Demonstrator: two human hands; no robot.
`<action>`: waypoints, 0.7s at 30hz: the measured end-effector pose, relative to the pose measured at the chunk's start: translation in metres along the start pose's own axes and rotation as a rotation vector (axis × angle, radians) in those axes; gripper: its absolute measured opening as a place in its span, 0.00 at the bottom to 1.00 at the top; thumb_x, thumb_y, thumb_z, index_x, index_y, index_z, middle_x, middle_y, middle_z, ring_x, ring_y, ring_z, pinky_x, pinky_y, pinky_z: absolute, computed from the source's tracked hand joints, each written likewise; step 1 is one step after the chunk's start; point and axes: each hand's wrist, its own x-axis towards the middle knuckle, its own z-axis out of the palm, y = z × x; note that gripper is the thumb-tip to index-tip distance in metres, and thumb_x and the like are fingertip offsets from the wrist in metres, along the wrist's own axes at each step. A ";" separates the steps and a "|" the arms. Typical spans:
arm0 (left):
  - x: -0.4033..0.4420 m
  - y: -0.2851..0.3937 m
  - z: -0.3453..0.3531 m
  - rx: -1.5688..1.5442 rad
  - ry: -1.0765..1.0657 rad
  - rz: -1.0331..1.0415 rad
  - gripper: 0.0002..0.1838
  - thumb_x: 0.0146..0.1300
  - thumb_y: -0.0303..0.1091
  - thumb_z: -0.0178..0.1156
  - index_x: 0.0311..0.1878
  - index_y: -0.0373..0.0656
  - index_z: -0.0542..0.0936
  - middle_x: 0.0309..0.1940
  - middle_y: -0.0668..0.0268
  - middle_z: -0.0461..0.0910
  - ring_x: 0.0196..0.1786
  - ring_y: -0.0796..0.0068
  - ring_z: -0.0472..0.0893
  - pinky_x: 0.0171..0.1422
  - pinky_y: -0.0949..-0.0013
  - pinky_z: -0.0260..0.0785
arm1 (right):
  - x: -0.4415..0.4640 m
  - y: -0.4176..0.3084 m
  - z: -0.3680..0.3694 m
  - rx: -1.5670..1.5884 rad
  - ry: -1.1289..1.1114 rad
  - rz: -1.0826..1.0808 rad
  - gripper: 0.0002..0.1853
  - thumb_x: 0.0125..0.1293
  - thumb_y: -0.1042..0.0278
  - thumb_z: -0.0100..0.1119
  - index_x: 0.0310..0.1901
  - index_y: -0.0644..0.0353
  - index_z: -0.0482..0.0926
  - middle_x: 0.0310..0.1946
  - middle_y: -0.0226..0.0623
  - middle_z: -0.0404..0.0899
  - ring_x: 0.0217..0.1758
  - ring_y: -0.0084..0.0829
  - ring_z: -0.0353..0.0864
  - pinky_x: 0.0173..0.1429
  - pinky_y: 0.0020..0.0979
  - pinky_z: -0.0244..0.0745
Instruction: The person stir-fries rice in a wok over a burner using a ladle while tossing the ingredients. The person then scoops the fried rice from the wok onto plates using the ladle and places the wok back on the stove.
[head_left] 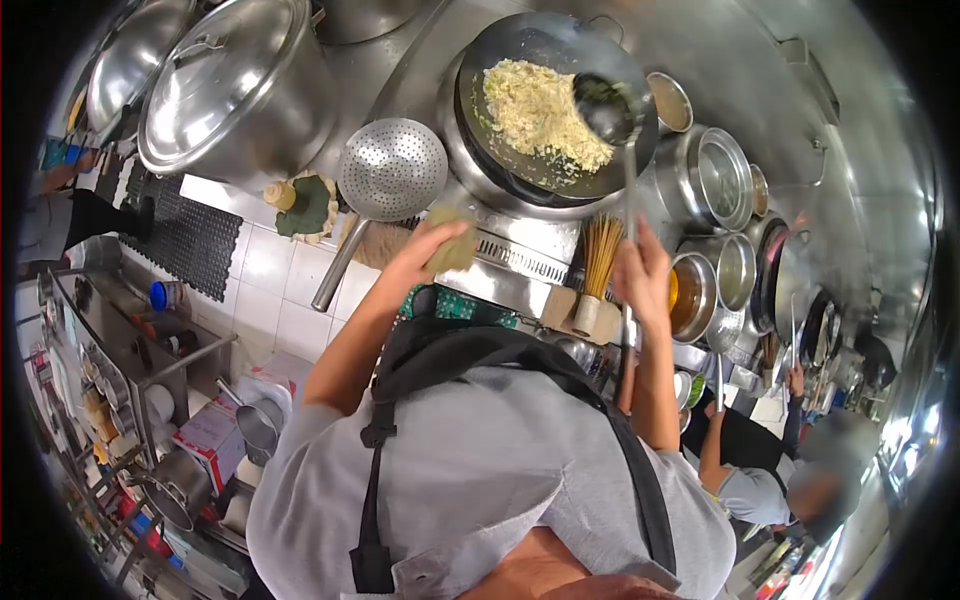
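A dark wok (510, 45) sits on the stove, with a pale yellow, crumbly food (535, 110), perhaps fried rice, flecked with green inside it. My right hand (642, 270) is closed round the long handle of a ladle (606, 110). The ladle's bowl is over the right side of the wok, slightly blurred. My left hand (425, 252) grips a folded greenish cloth (453, 238) in front of the stove, apart from the wok. Left of the wok lies a perforated strainer (392, 168), its handle towards me. A bamboo brush (600, 250) stands just left of my right hand.
Metal pots (722, 180) and a pan of orange liquid (690, 295) line the right side. A large lidded stockpot (235, 85) stands at the upper left. Another person (760, 490) works at the lower right. A steel rack (150, 370) is at the left.
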 end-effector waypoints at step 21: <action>-0.089 -0.037 -0.089 0.023 0.239 0.007 0.27 0.68 0.39 0.63 0.66 0.36 0.71 0.49 0.55 0.83 0.48 0.64 0.86 0.48 0.60 0.83 | 0.197 0.041 0.044 -0.086 -0.158 0.067 0.10 0.71 0.70 0.52 0.50 0.63 0.75 0.21 0.29 0.69 0.15 0.20 0.65 0.17 0.27 0.61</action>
